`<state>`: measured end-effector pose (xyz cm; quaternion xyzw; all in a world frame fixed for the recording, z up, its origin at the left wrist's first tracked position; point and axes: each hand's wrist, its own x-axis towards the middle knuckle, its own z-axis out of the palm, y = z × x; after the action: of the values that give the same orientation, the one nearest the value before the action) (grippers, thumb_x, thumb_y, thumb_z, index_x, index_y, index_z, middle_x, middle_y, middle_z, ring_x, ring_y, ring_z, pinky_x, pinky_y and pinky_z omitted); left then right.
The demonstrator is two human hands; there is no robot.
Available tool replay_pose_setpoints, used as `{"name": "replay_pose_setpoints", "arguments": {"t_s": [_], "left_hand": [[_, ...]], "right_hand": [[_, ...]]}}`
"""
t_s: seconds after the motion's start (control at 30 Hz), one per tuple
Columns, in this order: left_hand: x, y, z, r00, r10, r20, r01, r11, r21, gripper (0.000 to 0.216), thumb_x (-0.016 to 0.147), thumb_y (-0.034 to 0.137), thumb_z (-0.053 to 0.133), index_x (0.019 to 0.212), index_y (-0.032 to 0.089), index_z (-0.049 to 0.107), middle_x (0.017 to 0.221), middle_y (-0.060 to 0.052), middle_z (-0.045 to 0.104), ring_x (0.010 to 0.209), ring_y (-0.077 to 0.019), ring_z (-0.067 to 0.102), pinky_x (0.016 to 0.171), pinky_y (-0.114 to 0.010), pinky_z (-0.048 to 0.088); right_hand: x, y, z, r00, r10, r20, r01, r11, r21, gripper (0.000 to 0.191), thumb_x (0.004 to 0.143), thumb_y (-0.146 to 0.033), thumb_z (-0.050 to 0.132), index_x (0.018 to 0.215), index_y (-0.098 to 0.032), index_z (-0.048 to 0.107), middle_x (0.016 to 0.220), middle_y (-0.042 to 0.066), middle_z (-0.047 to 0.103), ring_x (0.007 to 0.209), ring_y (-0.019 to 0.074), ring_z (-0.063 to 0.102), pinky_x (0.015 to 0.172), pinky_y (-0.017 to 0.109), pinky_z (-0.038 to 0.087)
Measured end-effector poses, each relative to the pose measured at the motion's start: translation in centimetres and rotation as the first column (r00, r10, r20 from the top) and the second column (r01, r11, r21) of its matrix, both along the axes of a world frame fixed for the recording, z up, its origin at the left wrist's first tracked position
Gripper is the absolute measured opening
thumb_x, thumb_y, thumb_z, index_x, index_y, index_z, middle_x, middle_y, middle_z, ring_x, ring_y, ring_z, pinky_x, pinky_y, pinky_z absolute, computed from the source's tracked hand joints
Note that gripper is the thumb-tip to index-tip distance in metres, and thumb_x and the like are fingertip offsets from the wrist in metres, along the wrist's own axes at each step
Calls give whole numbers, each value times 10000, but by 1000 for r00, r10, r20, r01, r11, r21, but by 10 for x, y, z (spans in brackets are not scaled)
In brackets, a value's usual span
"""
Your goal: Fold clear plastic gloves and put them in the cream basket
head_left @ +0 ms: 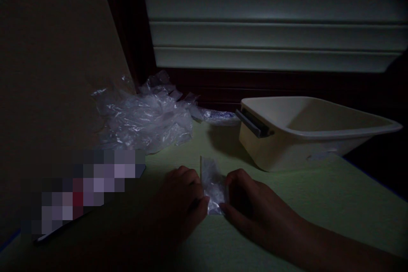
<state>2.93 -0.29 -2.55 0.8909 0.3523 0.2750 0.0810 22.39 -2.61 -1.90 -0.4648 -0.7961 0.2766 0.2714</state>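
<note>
A small clear plastic bag [213, 182] is held between my two hands, just above or on the green tabletop. My left hand [186, 195] grips its left edge with the fingers curled and the thumb near the lower corner. On the other side, my right hand [247, 197] pinches the bag's right edge between thumb and curled fingers. Whether anything lies inside the bag is too dim to make out. Beyond my left hand, a loose heap of clear plastic bags [146, 114] lies against the wall.
To the right stands a cream plastic basin [264, 153] with a dark handle. A wrapped bluish-white item [219, 115] lies behind, between heap and basin. A blurred-out flat object [89, 191] rests at the left. Behind the green tabletop [318, 204] is a slatted shutter [274, 34].
</note>
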Motion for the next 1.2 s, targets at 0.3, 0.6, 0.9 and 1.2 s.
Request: {"name": "replay_pose_setpoints", "arguments": {"t_s": [0.3, 0.6, 0.9, 1.2], "left_hand": [[0, -10, 2, 999, 22, -32, -15, 981, 195, 157, 734, 60, 519, 837, 172, 482, 922, -45, 520, 821, -189, 483, 695, -324, 432], [1, -6, -3, 988, -74, -136, 112, 950, 291, 142, 858, 96, 433, 831, 171, 551, 876, -24, 621, 816, -169, 550, 715, -301, 479], [0, -12, 2, 980, -25, -199, 71, 971, 227, 111, 858, 106, 454, 858, 171, 544, 880, -25, 610, 752, -162, 570, 668, -284, 510], [0, -12, -5, 989, 17, -149, 30, 950, 310, 208, 910, 180, 370, 827, 164, 560, 821, -35, 628, 749, -155, 591, 677, -265, 527]], "right_hand": [[1, 2, 5, 996, 65, 68, -72, 992, 103, 80, 828, -132, 538, 897, -171, 545, 907, 44, 496, 789, 140, 534, 696, 276, 471], [1, 4, -2, 985, 142, 98, -159, 966, 202, 191, 865, -180, 516, 1040, -185, 594, 979, 56, 612, 892, 171, 566, 796, 312, 492], [3, 3, -3, 987, 91, 131, -121, 962, 243, 206, 845, -180, 544, 1040, -164, 609, 1006, 83, 611, 900, 180, 582, 798, 308, 508], [4, 5, -2, 974, 124, 191, -184, 922, 340, 186, 867, -188, 507, 988, -175, 647, 991, 65, 666, 897, 175, 599, 802, 311, 501]]}}
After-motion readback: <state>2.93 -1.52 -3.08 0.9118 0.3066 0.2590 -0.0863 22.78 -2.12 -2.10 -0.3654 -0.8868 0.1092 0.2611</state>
